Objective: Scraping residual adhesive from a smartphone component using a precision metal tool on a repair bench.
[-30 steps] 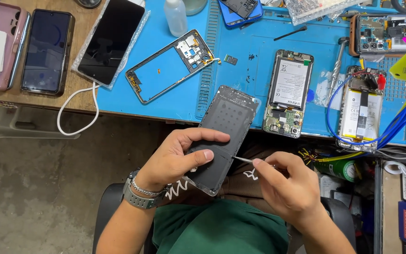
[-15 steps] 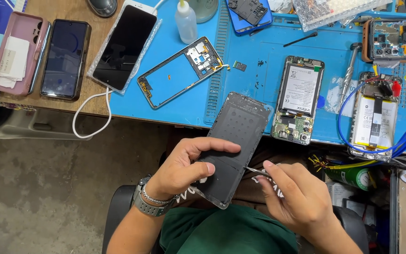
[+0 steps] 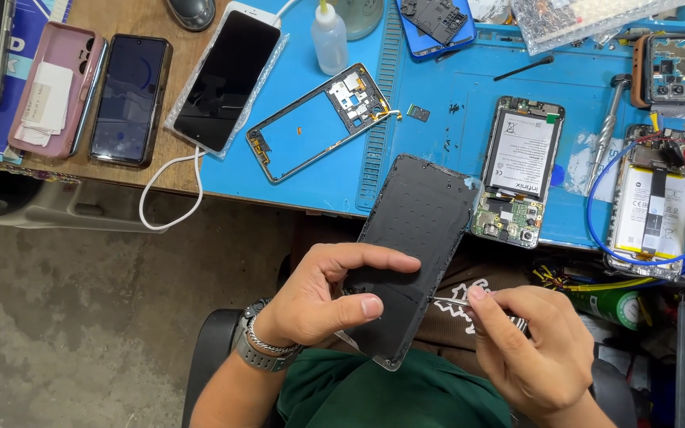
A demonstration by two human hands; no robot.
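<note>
A blue work mat (image 3: pixel 438 111) is seen covering most of a wooden bench (image 3: pixel 132 20), above a grey concrete floor (image 3: pixel 65 317). Over the lap, just below the bench edge, a dark phone back panel (image 3: pixel 422 230) is held tilted, its inner face turned up. It is gripped by the left hand (image 3: pixel 323 297), whose thumb is pressed onto the panel's face while the curled fingers are wrapped over its left edge; a metal watch (image 3: pixel 259 349) is worn on that wrist. The right hand (image 3: pixel 537 349) is closed around thin metal tweezers (image 3: pixel 453 302), pinched between thumb and forefinger, with the tip touching the panel's right edge.

On the mat, 1 opened phone with an exposed battery (image 3: pixel 521 170) is laid just beside the panel's upper corner, and an empty phone frame (image 3: pixel 319 123) is laid to its left. A 2nd opened phone (image 3: pixel 652 210), clipped to blue leads, is set at the far right. On the wood, a white phone (image 3: pixel 227 75) with a white cable, a dark phone (image 3: pixel 130 99) and a pink case (image 3: pixel 53 91) are lined up. A small clear bottle (image 3: pixel 331 40) is stood upright near the top.
</note>
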